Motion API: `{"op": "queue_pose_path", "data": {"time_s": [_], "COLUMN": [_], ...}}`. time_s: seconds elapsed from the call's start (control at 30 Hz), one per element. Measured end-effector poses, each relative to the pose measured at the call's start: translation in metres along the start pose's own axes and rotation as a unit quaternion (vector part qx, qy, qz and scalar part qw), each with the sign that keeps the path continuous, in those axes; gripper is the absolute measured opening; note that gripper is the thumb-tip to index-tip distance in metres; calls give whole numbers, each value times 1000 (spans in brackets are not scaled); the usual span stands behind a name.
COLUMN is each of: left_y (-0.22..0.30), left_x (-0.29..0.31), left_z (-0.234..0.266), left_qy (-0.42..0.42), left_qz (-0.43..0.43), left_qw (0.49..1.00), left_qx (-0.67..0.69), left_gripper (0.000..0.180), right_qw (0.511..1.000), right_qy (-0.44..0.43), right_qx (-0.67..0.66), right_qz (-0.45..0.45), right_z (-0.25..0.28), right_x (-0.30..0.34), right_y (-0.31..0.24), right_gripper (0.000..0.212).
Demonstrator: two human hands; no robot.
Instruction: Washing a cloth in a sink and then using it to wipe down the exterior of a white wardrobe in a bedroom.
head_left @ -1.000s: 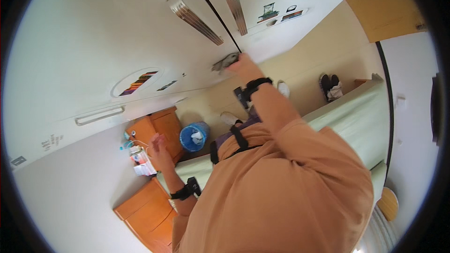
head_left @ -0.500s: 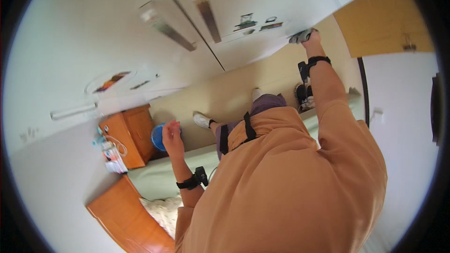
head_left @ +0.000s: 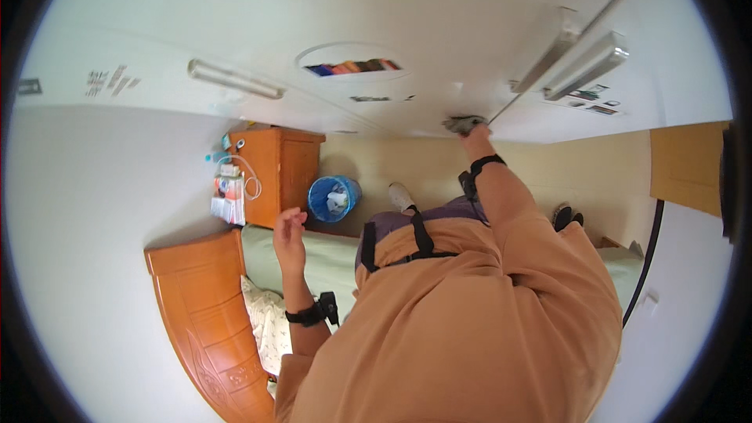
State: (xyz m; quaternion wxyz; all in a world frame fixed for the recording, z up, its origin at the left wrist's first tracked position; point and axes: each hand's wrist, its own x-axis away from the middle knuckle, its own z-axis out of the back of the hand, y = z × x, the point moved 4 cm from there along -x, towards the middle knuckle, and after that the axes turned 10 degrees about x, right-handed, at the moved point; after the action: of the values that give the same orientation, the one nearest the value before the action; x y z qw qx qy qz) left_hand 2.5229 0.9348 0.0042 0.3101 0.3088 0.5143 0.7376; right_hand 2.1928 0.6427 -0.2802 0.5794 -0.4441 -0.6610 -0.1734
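Note:
My right hand [head_left: 476, 139] reaches forward, closed on a crumpled grey cloth [head_left: 460, 123]. It presses the cloth to the lower part of a white cabinet [head_left: 439, 23], near the seam between two door panels. My left hand [head_left: 290, 236] is raised at my left side with nothing in it, its fingers loosely bent and a little apart. Below and beyond it stands a blue-lined trash bin [head_left: 333, 198] with white waste inside. Each wrist wears a black strap with a small device.
Long pale handles [head_left: 587, 66] project from the cabinet's front. At the left are an orange-brown wooden nightstand [head_left: 280, 172] holding small items and a cable, and a wooden headboard [head_left: 207, 305] beside a patterned pillow [head_left: 265, 325]. Dark shoes [head_left: 562, 218] rest on the floor at the right.
The view has swung, so the cabinet seam and handles sit farther right. My right hand with the cloth has moved left across the cabinet front, from its right edge. My left hand stays raised.

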Motion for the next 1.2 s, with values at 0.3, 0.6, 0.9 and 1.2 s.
{"op": "queue_pose_path", "data": {"time_s": [0.3, 0.6, 0.9, 1.2], "left_y": [50, 141, 140, 134], "left_x": [-60, -9, 22, 1], "left_z": [-62, -276, -331, -234], "left_qy": [-133, -387, -566, -562], "left_qz": [-56, -236, -23, 132], "left_qw": [989, 885, 793, 745], "left_qx": [36, 109, 226, 335], "left_gripper": [20, 60, 35, 54], "right_qw": [617, 709, 624, 515], "right_qy": [-412, -410, -186, -341], "right_qx": [624, 464, 528, 531], "right_qz": [244, 339, 545, 580], "right_z": [-88, -4, 0, -17], "right_x": [259, 370, 372, 380], "right_y": [31, -131, -207, -77], "right_gripper": [34, 34, 23, 39]}}
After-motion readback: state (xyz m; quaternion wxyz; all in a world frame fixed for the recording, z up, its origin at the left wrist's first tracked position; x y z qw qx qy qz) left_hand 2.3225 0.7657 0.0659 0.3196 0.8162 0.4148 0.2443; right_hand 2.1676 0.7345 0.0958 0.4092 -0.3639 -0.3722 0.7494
